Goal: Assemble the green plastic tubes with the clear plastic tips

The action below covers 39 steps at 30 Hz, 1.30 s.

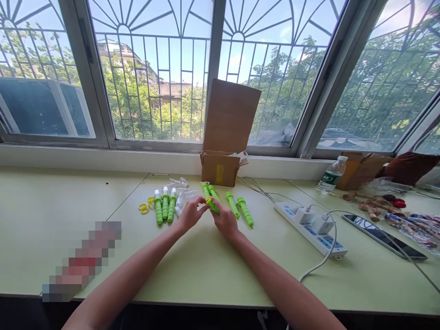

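In front of me my right hand grips a green ribbed tube, tilted toward the upper left. A small yellow ring-like piece sits at its upper end, pinched by the thumb and fingers of my left hand. Past my fingers lie more green tubes. Two others rest just right of my right hand. Left of my left hand, three green tubes with white tops lie side by side, beside some loose yellow rings. Clear plastic pieces are partly hidden behind my left hand.
An open cardboard box stands against the window sill. On the right are a white power strip with plugs and cables, a phone, a water bottle and wooden-handled items. A blurred patch covers something at left.
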Available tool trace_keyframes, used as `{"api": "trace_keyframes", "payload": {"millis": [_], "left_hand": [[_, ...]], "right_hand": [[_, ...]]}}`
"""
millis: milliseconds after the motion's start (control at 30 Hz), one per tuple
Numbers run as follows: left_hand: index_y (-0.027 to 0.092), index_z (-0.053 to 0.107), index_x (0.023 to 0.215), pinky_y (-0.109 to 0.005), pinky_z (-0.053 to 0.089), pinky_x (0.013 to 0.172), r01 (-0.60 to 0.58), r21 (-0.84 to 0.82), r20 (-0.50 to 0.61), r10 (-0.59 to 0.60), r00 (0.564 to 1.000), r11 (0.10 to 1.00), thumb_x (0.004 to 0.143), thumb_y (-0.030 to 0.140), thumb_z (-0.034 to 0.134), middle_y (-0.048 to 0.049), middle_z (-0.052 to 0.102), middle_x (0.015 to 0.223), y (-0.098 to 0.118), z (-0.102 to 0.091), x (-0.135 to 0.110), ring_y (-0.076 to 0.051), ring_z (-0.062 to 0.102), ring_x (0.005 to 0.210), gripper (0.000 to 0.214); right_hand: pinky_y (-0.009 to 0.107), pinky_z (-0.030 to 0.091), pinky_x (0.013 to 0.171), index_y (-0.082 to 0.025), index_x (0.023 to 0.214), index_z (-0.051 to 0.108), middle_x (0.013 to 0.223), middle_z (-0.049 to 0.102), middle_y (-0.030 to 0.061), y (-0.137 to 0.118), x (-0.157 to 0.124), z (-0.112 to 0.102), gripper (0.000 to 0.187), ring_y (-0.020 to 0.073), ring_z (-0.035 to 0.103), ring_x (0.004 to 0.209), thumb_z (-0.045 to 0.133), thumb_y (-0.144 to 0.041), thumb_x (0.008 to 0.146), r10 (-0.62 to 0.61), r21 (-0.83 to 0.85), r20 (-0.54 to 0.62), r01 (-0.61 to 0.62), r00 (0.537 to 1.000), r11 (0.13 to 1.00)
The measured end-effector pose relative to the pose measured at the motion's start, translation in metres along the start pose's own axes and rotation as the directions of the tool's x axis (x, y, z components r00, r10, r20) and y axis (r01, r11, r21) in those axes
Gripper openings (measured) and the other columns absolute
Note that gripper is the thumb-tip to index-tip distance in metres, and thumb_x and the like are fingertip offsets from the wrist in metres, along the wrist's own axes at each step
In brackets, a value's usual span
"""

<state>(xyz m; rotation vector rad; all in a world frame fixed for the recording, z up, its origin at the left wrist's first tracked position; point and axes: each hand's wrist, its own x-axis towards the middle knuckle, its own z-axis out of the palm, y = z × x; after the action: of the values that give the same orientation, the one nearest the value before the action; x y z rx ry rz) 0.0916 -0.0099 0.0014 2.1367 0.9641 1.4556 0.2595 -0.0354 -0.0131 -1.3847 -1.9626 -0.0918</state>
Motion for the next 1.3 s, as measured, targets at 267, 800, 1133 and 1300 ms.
{"api": "trace_keyframes", "payload": {"millis": [267, 800, 1133, 1300], "left_hand": [[0.024, 0.060, 0.110, -0.038, 0.052, 0.084, -0.094, 0.048, 0.154, 0.085, 0.984, 0.994, 0.082, 0.028, 0.063, -0.0078, 0.061, 0.114, 0.008, -0.004, -0.013, -0.022, 0.058, 0.104, 0.029], [0.024, 0.060, 0.113, -0.039, 0.050, 0.084, -0.068, 0.143, 0.156, 0.046, 0.987, 0.987, 0.086, 0.032, 0.057, -0.0063, 0.066, 0.108, 0.004, -0.011, -0.014, -0.023, 0.063, 0.097, 0.029], [0.023, 0.059, 0.116, -0.037, 0.053, 0.085, -0.118, 0.129, 0.129, 0.102, 0.986, 0.985, 0.087, 0.028, 0.056, -0.0053, 0.069, 0.108, 0.001, -0.010, -0.014, -0.019, 0.065, 0.095, 0.029], [0.022, 0.058, 0.115, -0.034, 0.055, 0.083, -0.176, 0.128, 0.071, 0.167, 0.983, 0.976, 0.087, 0.027, 0.057, -0.0050, 0.069, 0.107, -0.002, -0.008, -0.012, -0.017, 0.066, 0.092, 0.028]], "right_hand": [[0.029, 0.051, 0.071, -0.030, 0.148, 0.032, 0.114, 0.068, 0.0069, 0.006, -0.003, -0.001, 0.057, 0.0215, 0.066, 0.087, 0.043, -0.023, 0.092, 0.033, -0.174, 0.038, -0.026, 0.999, 0.984], [0.028, 0.050, 0.072, -0.029, 0.148, 0.032, 0.111, 0.069, 0.0059, 0.010, -0.001, 0.002, 0.056, 0.0216, 0.066, 0.089, 0.043, -0.027, 0.093, -0.011, -0.091, -0.011, 0.010, 1.000, 0.996], [0.031, 0.052, 0.081, -0.027, 0.144, 0.038, 0.125, 0.064, 0.0071, 0.008, 0.001, 0.001, 0.055, 0.0229, 0.066, 0.101, 0.049, -0.026, 0.090, -0.015, 0.108, -0.062, 0.021, 0.998, 0.994], [0.033, 0.052, 0.084, -0.023, 0.141, 0.044, 0.120, 0.066, 0.0103, 0.006, 0.003, 0.004, 0.055, 0.0242, 0.067, 0.099, 0.053, -0.027, 0.087, -0.019, 0.321, -0.118, 0.056, 0.993, 0.945]]}}
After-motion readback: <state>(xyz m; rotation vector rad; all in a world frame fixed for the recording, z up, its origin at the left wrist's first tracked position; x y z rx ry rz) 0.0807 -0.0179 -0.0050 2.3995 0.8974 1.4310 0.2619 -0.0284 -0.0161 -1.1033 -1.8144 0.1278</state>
